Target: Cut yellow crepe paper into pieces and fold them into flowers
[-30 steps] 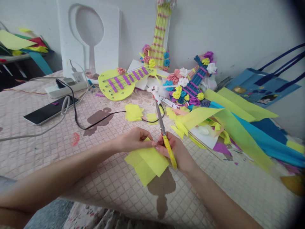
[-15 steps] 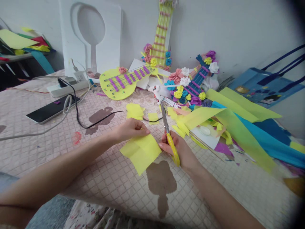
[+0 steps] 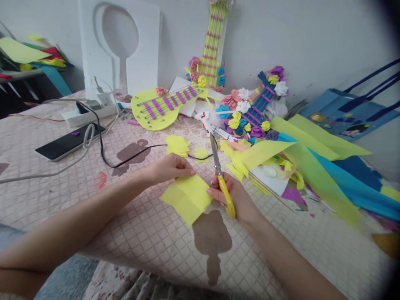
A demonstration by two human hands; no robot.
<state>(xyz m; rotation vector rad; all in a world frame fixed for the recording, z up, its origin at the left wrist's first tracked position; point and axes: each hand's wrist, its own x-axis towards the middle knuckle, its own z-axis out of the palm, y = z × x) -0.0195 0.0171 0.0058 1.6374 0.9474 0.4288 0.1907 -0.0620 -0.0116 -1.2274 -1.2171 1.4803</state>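
Note:
My left hand (image 3: 173,167) pinches the top edge of overlapping yellow paper squares (image 3: 189,198) between thumb and fingers. Yellow-handled scissors (image 3: 226,196) are gripped in my right hand (image 3: 236,193), their blades pointing away from me and looking closed. The thumb of that hand lies close to the right corner of the yellow paper; whether it presses on it I cannot tell. Just beyond my left hand a small stack of yellow paper pieces (image 3: 177,145) rests on the cloth, with a single yellow square (image 3: 201,153) beside it.
A white glue gun (image 3: 204,121) lies past the scissors' tips, a black cord running left. Behind are a yellow paper guitar (image 3: 156,110) and a blue one (image 3: 258,106) with paper flowers. Paper strips (image 3: 325,179) cover the right side; a power strip (image 3: 89,114) stands left.
The yellow squares in my left hand have shifted slightly up and to the right, turning a little. My right hand and the scissors stay almost still.

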